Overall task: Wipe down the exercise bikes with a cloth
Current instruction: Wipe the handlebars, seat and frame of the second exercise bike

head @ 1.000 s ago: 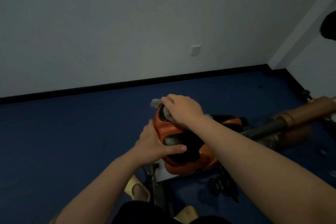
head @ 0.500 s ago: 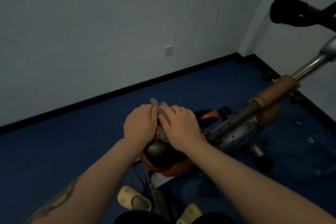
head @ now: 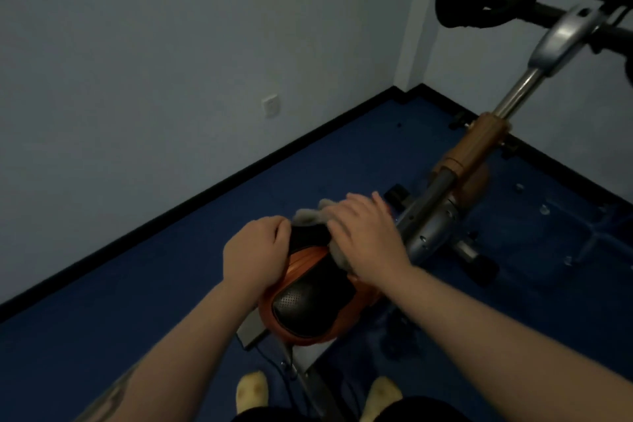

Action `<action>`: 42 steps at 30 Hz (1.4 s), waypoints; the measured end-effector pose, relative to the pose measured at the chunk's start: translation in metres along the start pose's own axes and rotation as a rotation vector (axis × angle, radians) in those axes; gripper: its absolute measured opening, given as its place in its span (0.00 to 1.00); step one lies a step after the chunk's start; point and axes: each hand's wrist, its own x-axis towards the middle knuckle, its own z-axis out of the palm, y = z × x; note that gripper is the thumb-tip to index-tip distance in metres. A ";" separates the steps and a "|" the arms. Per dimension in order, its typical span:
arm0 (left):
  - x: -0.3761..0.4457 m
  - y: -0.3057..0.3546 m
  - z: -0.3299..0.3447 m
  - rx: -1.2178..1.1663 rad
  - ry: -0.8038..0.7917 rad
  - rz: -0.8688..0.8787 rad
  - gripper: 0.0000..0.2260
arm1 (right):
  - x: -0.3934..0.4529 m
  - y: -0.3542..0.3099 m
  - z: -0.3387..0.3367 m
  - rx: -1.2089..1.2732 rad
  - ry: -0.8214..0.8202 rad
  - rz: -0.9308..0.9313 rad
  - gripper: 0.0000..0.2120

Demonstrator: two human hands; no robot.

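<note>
A: Where was the cloth [head: 313, 216]?
B: On the saddle [head: 308, 301] nose, pressed under the right hand [head: 364, 243], fingers fairly flat. The left hand [head: 255, 253] gripped the saddle's left edge.
A: Advice?
B: Brace firmly; wipe nose to rear in overlapping strokes.

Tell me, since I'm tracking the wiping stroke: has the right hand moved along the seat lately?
Yes. The right hand with the cloth has slid from the seat's left front edge toward its nose.
</note>
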 end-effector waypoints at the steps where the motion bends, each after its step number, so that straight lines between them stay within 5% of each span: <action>1: 0.000 -0.001 -0.001 -0.014 -0.015 0.009 0.16 | 0.013 0.011 -0.002 -0.030 -0.014 0.083 0.16; 5: 0.001 -0.005 -0.004 -0.054 -0.066 0.081 0.17 | 0.040 0.011 -0.008 0.234 0.026 0.652 0.17; 9: 0.010 -0.013 -0.005 -0.008 -0.167 0.198 0.17 | -0.019 -0.055 0.024 0.395 0.344 0.671 0.24; 13: 0.020 -0.019 -0.007 -0.057 -0.251 0.282 0.16 | -0.014 -0.069 0.034 0.492 0.324 0.823 0.29; 18: 0.014 -0.023 -0.007 -0.303 -0.105 0.432 0.11 | 0.028 -0.048 0.014 0.430 0.385 1.097 0.27; 25: 0.020 -0.024 -0.003 -0.259 -0.227 0.443 0.15 | -0.054 -0.136 0.029 0.225 0.111 0.972 0.30; 28: 0.021 -0.024 -0.005 -0.261 -0.259 0.428 0.16 | -0.029 -0.126 0.021 0.216 0.022 1.113 0.32; 31: 0.021 -0.026 -0.007 -0.377 -0.285 0.350 0.15 | 0.007 -0.119 0.011 0.129 0.041 1.225 0.32; 36: 0.022 -0.030 -0.007 -0.603 -0.313 0.239 0.14 | -0.028 -0.174 0.039 -0.129 0.039 1.046 0.28; 42: 0.023 -0.029 -0.011 -0.612 -0.354 0.250 0.14 | -0.017 -0.168 0.035 -0.125 0.028 1.118 0.26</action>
